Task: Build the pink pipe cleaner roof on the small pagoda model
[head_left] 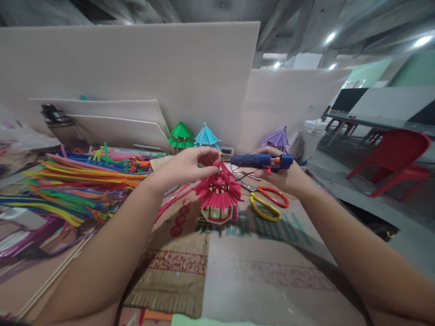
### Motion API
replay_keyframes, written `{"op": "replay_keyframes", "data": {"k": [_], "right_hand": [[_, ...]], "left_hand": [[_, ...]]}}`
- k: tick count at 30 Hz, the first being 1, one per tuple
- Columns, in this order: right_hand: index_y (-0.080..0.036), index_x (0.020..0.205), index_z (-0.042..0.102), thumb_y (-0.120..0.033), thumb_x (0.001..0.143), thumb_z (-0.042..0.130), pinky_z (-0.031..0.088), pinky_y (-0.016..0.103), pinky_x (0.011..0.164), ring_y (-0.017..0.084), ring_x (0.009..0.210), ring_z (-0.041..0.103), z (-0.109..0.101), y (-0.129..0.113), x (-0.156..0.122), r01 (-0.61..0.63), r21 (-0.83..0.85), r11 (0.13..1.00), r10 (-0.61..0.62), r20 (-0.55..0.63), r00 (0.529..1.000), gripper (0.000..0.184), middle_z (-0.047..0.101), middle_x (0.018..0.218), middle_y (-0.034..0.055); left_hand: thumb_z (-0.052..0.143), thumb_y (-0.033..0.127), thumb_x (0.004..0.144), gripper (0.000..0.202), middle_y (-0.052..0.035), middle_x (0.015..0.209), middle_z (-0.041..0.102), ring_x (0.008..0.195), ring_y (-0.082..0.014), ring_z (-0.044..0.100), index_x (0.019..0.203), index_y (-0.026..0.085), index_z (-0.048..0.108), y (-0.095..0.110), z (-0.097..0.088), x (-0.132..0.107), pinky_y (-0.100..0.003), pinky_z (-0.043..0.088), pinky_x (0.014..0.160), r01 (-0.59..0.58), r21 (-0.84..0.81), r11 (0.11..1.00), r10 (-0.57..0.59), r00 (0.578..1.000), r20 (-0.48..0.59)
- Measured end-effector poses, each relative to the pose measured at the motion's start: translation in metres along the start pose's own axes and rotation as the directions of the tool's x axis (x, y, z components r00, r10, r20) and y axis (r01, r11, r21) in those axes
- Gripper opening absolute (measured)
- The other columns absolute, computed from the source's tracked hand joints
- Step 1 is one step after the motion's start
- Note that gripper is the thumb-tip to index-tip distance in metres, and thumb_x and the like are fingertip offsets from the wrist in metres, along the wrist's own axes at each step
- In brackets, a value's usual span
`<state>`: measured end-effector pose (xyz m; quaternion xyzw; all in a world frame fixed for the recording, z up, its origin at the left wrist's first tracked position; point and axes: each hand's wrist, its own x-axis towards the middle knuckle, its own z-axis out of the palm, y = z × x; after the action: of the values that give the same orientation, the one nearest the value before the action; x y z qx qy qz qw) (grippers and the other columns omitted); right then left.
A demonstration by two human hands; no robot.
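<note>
A small pink-red pavilion model (219, 192) with a fringed two-tier roof and a pale base stands on the cardboard in front of me. My left hand (200, 164) is closed at the roof's top, fingers pinching around the peak beside a short pale stick. In my right hand (277, 174) lies a blue glue gun (253, 160), held sideways with a red light glowing on it. Its nozzle points left, close to the stick at the roof's peak; whether it touches I cannot tell. Scissors (268, 203) with one orange and one yellow handle lie just right of the model.
Colourful pipe cleaners (78, 185) are heaped at the left. Behind stand a green pavilion model (181, 135), a blue one (205, 135) and a purple one (277, 139), before white boards (129, 68). A clear jar (308, 139) stands right; thin sticks (56, 276) lie front left.
</note>
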<state>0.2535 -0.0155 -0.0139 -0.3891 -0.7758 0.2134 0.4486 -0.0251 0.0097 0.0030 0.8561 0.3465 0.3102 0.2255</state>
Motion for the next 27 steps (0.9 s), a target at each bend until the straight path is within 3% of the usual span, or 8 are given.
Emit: {"op": "replay_keyframes", "data": {"k": [11,22,27], "right_hand": [[-0.021,0.102,0.066,-0.038,0.068,0.086,0.046,0.026,0.066,0.016,0.075,0.058,0.001,-0.002,-0.002,-0.015,0.012,1.000,0.014,0.015,1.000,0.043,0.065,0.085,0.0003],[-0.021,0.098,0.070,-0.041,0.064,0.086,0.048,0.028,0.062,0.017,0.069,0.060,0.002,-0.009,-0.001,-0.044,-0.021,0.999,0.045,0.016,0.999,0.042,0.068,0.079,0.0013],[-0.020,0.104,0.068,-0.044,0.070,0.083,0.049,0.028,0.063,0.018,0.072,0.064,-0.012,-0.002,-0.002,-0.075,-0.018,0.997,0.077,0.210,0.975,0.044,0.070,0.080,0.0014]], "left_hand": [[0.065,0.039,0.086,0.039,-0.0065,0.110,0.073,0.099,-0.0207,0.069,0.119,0.019,0.065,0.000,0.000,0.000,-0.034,0.054,0.090,-0.019,-0.014,1.000,0.019,1.000,0.013],[0.064,0.040,0.086,0.041,-0.0077,0.115,0.072,0.103,-0.0218,0.069,0.121,0.019,0.064,-0.002,0.001,0.001,-0.036,0.053,0.093,-0.015,-0.037,0.999,0.016,1.000,0.023],[0.066,0.043,0.085,0.045,-0.0074,0.112,0.073,0.101,-0.0214,0.069,0.122,0.019,0.065,-0.002,0.001,0.000,-0.034,0.054,0.091,0.002,-0.007,1.000,-0.002,1.000,-0.008]]}}
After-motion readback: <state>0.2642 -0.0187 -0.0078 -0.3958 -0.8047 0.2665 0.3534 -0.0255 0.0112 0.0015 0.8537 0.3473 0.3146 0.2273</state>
